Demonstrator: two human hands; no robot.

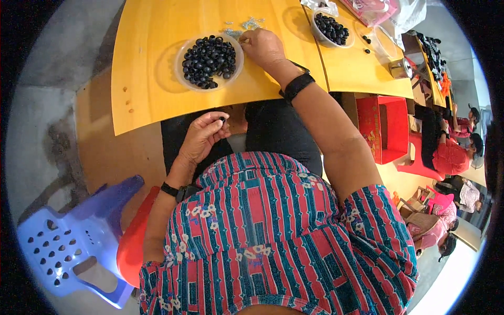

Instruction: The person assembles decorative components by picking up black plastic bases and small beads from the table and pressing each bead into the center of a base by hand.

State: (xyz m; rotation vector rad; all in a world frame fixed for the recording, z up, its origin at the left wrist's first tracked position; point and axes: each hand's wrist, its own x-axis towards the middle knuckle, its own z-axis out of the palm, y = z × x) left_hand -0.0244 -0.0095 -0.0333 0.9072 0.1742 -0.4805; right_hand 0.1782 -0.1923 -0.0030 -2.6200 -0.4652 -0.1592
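Note:
My left hand is in front of the table edge, above my lap. Its thumb and fingers pinch a small black round piece. Reaching over the table, my right hand has its fingertips pressed together beside a clear plastic bowl; anything between them is too small to make out. Many shiny black round pieces, resembling beads or knobs, fill much of this bowl. Just beyond my right fingers lies a loose pile of small silvery metal parts.
A second clear tub of black pieces stands farther right on the yellow table, with a metal tin near its right end. Below sits a red box. Blue and red plastic stools are at left. Other people sit at far right.

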